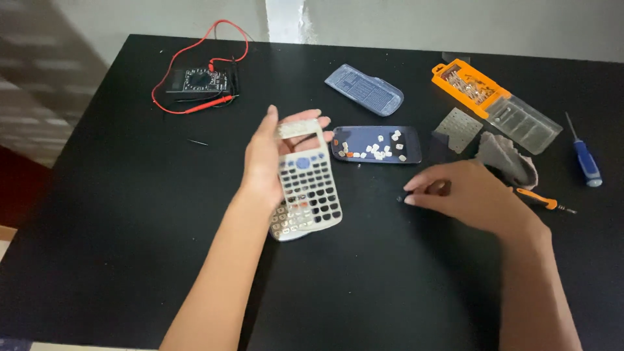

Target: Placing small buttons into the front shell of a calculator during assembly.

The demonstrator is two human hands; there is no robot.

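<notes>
Black and matte, the bench (130, 260) carries everything. Nearest, the left hand (263, 162) has its grip closed around a silver calculator front shell (307, 182), held tilted above the bench with the empty key holes and display window facing up; a key sheet shows beneath its lower end. To the right, the right hand (468, 195) rests on the bench, thumb and forefinger pinched together at a tiny dark part (399, 197); whether they hold it I cannot tell. Just beyond lie a dark tray (409, 155) of loose white keys (377, 151), a grey cloth (510, 159) and an orange screwdriver (543, 201). Farther back sit a perforated metal plate (458, 129), a blue screwdriver (585, 159), a clear calculator cover (364, 90), an orange bit case (471, 88), and a black multimeter (198, 81) with red leads.
</notes>
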